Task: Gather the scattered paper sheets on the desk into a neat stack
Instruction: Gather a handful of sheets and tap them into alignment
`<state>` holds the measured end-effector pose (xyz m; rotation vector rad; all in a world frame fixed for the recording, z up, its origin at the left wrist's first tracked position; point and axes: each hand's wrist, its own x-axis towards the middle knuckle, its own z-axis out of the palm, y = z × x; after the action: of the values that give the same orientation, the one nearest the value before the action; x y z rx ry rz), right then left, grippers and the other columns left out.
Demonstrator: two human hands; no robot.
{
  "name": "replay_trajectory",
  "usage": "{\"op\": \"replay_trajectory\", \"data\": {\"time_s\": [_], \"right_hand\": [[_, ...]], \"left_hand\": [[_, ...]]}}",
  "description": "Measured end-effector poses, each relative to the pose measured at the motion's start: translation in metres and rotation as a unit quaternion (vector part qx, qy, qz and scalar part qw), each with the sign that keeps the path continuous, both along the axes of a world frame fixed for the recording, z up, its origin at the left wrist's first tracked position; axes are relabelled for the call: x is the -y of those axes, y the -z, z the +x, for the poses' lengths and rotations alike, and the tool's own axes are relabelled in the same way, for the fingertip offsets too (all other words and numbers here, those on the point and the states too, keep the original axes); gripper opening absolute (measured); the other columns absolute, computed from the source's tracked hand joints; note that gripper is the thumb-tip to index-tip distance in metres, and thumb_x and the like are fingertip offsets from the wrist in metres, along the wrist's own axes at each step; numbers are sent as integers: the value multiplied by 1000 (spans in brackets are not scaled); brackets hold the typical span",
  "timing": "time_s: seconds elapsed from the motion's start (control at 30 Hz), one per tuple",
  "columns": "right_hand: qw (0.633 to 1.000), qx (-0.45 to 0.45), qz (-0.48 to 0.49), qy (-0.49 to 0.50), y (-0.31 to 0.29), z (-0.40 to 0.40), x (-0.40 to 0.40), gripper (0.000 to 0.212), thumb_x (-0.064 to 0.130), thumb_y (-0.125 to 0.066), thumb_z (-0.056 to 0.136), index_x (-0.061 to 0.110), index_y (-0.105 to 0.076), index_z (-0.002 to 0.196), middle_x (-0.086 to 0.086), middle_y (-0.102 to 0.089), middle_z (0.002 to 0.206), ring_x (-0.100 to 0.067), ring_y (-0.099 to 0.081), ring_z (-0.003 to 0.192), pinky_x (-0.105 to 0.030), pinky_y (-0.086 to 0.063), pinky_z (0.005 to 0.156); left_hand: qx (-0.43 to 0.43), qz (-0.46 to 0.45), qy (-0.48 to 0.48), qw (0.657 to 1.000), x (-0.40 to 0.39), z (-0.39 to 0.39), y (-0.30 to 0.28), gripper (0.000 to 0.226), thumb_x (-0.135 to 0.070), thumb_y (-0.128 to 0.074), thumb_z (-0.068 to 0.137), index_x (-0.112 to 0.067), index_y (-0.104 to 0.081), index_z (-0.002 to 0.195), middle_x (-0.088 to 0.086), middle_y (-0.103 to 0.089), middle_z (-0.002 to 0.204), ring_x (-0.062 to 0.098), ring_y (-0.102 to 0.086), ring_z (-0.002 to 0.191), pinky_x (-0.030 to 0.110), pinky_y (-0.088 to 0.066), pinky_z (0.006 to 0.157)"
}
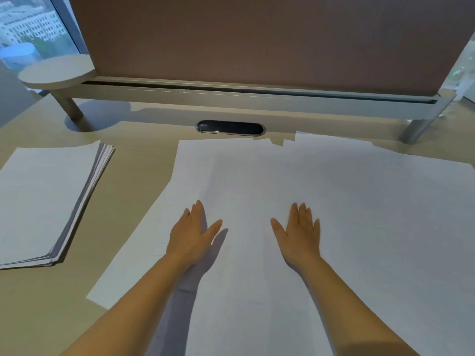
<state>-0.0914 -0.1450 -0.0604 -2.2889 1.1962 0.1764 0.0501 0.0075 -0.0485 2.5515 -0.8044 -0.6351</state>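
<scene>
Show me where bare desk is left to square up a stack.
Bare desk runs between the left stack and the scattered sheets, and behind them by the cable grommet. Centre and right are papered over, with both hands flat on top.

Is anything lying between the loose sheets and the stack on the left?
Nothing visible. Only bare desk separates the loose sheets from the stack. Both the left hand and right hand are open over the sheets.
</scene>
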Motion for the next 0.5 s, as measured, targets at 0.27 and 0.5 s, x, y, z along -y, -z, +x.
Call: {"op": "replay_trajectory", "data": {"time_s": [0.27,0.5], "right_hand": [[963,80,85,244,-25,16,10,62,27,-55,85,7,-33,139,-10,-39,140,-32,-40,126,-41,-39,103],[929,117,210,282,-10,37,7,42,7,-62,74,-1,-48,112,-11,-55,97,-25,-56,89,-28,-46,70]], "left_hand": [[-65,13,-218,974,1,16,-23,60,-36,-55,89,-6,-34,137,12,-35,143,35,-33,131,38,-30,103],[-213,-75,-303,926,-9,28,-27,68,-24,-62,87,2,-27,139,16,-31,143,35,-45,124,40,-42,92]]}}
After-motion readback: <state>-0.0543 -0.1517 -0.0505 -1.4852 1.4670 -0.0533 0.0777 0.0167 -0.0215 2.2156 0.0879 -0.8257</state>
